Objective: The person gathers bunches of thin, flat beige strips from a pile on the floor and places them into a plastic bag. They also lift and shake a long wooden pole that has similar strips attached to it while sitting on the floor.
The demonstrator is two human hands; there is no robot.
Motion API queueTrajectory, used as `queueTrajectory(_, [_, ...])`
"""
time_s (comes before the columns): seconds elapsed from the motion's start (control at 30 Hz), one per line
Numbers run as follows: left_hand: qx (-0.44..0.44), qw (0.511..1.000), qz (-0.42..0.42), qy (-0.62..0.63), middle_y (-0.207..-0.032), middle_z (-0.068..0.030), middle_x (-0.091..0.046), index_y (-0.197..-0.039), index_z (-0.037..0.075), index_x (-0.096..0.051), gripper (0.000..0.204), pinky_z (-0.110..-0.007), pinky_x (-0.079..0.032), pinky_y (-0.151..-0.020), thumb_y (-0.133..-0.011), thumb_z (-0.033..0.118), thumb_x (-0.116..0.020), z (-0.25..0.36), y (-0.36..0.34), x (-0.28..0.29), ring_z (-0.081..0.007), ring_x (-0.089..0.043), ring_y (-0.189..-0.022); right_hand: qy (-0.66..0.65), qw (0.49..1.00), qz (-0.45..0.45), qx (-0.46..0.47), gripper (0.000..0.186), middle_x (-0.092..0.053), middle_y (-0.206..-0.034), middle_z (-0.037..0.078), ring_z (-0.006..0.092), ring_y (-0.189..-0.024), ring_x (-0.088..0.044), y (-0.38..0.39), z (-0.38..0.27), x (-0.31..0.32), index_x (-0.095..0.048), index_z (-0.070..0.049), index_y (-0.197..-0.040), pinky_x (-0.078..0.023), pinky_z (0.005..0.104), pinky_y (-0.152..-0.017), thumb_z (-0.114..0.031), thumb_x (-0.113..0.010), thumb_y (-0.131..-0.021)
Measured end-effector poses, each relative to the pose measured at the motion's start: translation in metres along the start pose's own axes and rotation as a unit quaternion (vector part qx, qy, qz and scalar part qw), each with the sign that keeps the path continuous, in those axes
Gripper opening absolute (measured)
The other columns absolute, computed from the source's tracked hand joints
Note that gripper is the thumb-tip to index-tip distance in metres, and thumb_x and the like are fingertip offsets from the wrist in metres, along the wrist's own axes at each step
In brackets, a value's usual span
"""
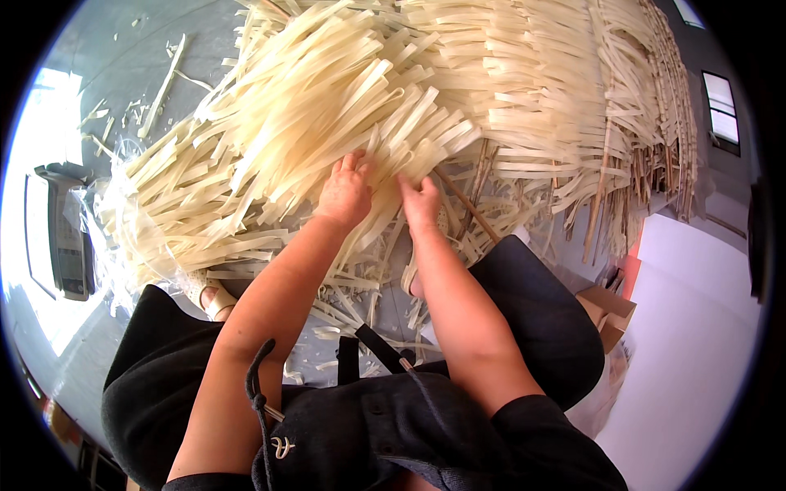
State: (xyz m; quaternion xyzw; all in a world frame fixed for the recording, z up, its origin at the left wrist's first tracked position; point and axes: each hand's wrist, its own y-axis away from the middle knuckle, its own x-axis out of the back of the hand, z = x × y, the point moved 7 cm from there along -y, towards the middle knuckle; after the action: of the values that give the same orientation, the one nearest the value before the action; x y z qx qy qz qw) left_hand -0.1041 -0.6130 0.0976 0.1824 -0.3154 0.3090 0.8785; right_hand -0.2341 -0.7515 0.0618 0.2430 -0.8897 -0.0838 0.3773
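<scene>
A big heap of pale cream, flat, ribbon-like strips (286, 106) lies on the floor in front of me, many of them doubled into loops. My left hand (345, 195) rests on the strips at the near side of the heap, its fingers stretched out over them. Just to its right, my right hand (421, 203) has thumb and fingers closed at the edge of a looped bundle (430, 143) of the same strips. Some of the right fingers are hidden. A thin brown rod (467, 203) slants out from under the bundle beside my right hand.
At the upper right, rows of strips hang over brown sticks (602, 180). Broken bits (352, 307) litter the grey floor between my feet. Clear plastic (123, 237) borders the heap at left, near a dark device (65, 233). A cardboard box (606, 315) stands beyond my right knee.
</scene>
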Motion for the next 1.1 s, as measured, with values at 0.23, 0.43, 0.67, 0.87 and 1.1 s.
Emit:
queueTrajectory(0.23, [0.020,0.998,0.054,0.037,-0.132,-0.0141,-0.048,-0.138,0.008,-0.040,0.063,-0.040,-0.041,-0.101,-0.077,0.004,-0.059,-0.004,-0.015,0.021,-0.0342,-0.046,-0.121,-0.106,0.987,0.039,-0.112,0.067,-0.058,-0.120,0.013,0.0209,-0.107,-0.056,-0.017,0.003,0.028,-0.052,0.001,-0.122,-0.042,0.0328,-0.094,-0.043,-0.076,-0.077])
queueTrajectory(0.43, [0.066,0.996,-0.034,0.049,-0.129,-0.0194,-0.051,-0.140,0.006,-0.036,0.068,-0.041,-0.040,-0.103,-0.077,0.009,-0.061,0.003,0.002,-0.021,-0.0359,-0.047,-0.120,-0.193,0.976,-0.065,-0.080,0.094,-0.048,-0.131,0.018,0.0267,-0.118,-0.050,0.002,-0.036,-0.032,-0.035,0.003,-0.135,-0.038,0.0366,-0.103,-0.041,-0.083,-0.068])
queueTrajectory(0.67, [0.034,0.998,-0.003,0.046,-0.127,-0.0192,-0.054,-0.131,0.001,-0.047,0.055,-0.039,-0.041,-0.102,-0.077,0.000,-0.051,0.019,0.007,-0.015,-0.0334,-0.051,-0.118,-0.323,0.931,-0.085,-0.149,0.064,-0.056,-0.120,0.011,0.0193,-0.110,-0.054,0.001,-0.007,-0.026,-0.049,0.001,-0.127,-0.043,0.0314,-0.094,-0.021,-0.079,-0.075])
queueTrajectory(0.87, [-0.080,0.987,0.122,-0.067,-0.140,-0.0183,-0.042,-0.131,0.004,-0.050,0.047,-0.042,-0.035,-0.108,-0.085,0.013,-0.058,0.054,-0.020,0.031,-0.0350,-0.037,-0.132,0.001,0.948,-0.247,-0.203,0.099,-0.051,-0.131,0.021,0.0281,-0.116,-0.051,-0.032,-0.058,0.016,-0.045,0.008,-0.132,-0.042,0.0398,-0.097,-0.067,-0.067,-0.072])
queueTrajectory(1.1, [-0.237,0.941,-0.103,-0.220,-0.155,-0.0074,-0.020,-0.137,0.021,-0.047,0.051,-0.057,-0.012,-0.114,-0.086,0.022,-0.052,0.108,0.002,-0.069,-0.0264,-0.016,-0.144,0.378,0.914,-0.110,0.098,0.042,-0.064,-0.101,0.021,0.0410,-0.095,-0.061,-0.058,0.038,0.074,-0.057,-0.006,-0.107,-0.049,0.0447,-0.082,-0.040,-0.061,-0.085])
